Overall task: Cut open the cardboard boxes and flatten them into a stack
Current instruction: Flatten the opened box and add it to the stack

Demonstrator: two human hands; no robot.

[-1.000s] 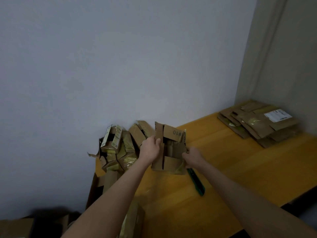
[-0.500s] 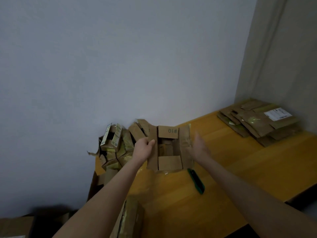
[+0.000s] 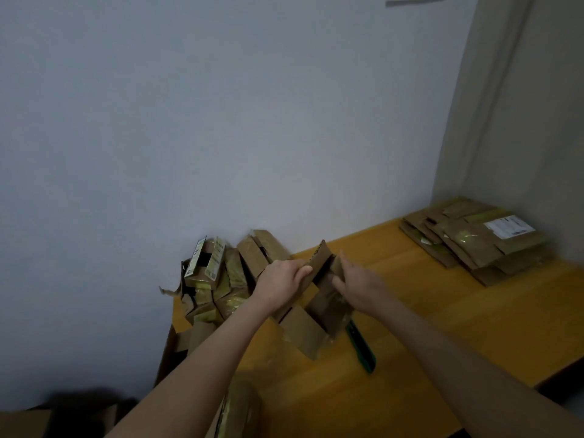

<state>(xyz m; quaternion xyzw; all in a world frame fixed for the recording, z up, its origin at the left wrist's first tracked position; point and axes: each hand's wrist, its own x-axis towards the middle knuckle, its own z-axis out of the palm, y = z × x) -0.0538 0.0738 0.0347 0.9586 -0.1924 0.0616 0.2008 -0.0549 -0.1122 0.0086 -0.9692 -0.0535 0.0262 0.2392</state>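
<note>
1. Left grip (image 3: 284,281) curls round the far-left panel of the cut box (image 3: 303,335). Right grip (image 3: 358,289) presses the opposite panel, fingers straight.
2. The box is between the grips, over the desk (image 3: 442,327).
3. Its long axis runs away from the body, with the far end raised and the flaps pointing down.
4. Judgement: collapse it along the existing creases with even pressure from both sides, then move it to the stack (image 3: 474,248) well right of the right grip.

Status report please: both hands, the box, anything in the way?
Left hand grips cardboard box flap; right hand presses its other side. Box opened, half collapsed. Green cutter on table beside it.
</note>
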